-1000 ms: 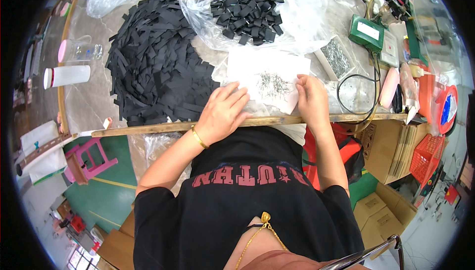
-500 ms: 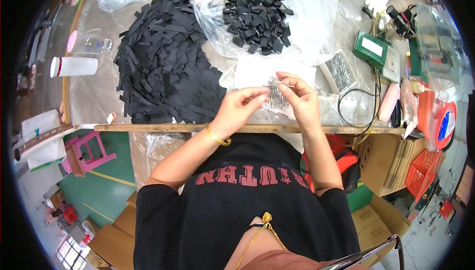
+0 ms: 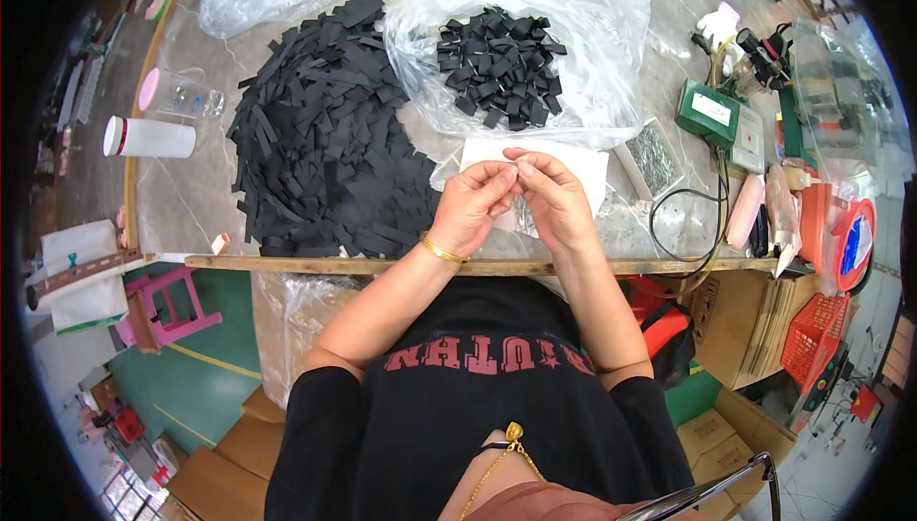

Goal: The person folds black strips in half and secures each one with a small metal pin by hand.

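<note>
My left hand point(image 3: 475, 206) and my right hand point(image 3: 556, 198) meet fingertip to fingertip above a white sheet point(image 3: 585, 170) near the table's front edge. Both are closed in a pinch; whatever sits between the fingers is too small and covered to make out. Left of them spreads a big heap of flat black fabric strips point(image 3: 330, 139). Beyond the sheet, folded black pieces point(image 3: 501, 67) with thin metallic bits lie in a clear plastic bag point(image 3: 597, 91). Small metal pieces, partly hidden by my hands, lie on the sheet. A shallow box point(image 3: 652, 160) of thin metal pieces is at right.
A wooden strip point(image 3: 382, 267) edges the table. At left lie a white bottle point(image 3: 153, 137) and a clear jar point(image 3: 181, 96) with a pink lid. A green box point(image 3: 708, 112), looped cables point(image 3: 659, 225) and a pink tube point(image 3: 745, 212) occupy the right. Cardboard point(image 3: 740, 320) stands below.
My hands, apart half a second ago, have come together until their fingertips touch. The whole view has shifted slightly, so the table sits lower in the picture.
</note>
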A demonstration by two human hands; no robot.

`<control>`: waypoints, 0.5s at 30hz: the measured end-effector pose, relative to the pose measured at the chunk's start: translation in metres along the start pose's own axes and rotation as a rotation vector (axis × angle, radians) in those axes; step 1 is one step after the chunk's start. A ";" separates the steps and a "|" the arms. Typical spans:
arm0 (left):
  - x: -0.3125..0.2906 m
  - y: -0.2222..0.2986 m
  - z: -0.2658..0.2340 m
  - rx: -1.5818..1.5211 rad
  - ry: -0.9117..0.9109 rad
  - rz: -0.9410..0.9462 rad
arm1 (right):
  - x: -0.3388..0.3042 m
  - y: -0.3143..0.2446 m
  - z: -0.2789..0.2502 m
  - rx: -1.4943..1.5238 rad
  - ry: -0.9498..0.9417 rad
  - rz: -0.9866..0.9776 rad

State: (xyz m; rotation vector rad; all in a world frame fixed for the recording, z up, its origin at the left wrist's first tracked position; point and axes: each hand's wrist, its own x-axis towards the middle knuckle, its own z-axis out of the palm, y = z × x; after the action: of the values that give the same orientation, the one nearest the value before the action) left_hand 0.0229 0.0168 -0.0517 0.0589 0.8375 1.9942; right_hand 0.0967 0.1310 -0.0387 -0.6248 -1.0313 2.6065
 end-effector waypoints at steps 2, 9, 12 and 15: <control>0.001 -0.001 -0.002 -0.013 0.015 0.014 | 0.001 0.002 0.002 -0.013 0.001 -0.003; -0.007 0.007 -0.005 0.103 0.053 -0.083 | 0.002 0.002 0.006 -0.184 0.017 -0.083; -0.026 0.034 -0.012 0.609 -0.017 -0.006 | -0.006 -0.005 0.011 -0.382 0.077 -0.149; -0.039 0.094 -0.043 1.540 -0.102 0.485 | -0.011 -0.011 0.012 -0.522 0.080 -0.145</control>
State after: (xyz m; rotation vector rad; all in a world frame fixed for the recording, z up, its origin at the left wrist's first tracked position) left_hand -0.0409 -0.0673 -0.0194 1.2990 2.2157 1.2294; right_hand 0.1019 0.1279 -0.0198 -0.7237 -1.6774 2.1696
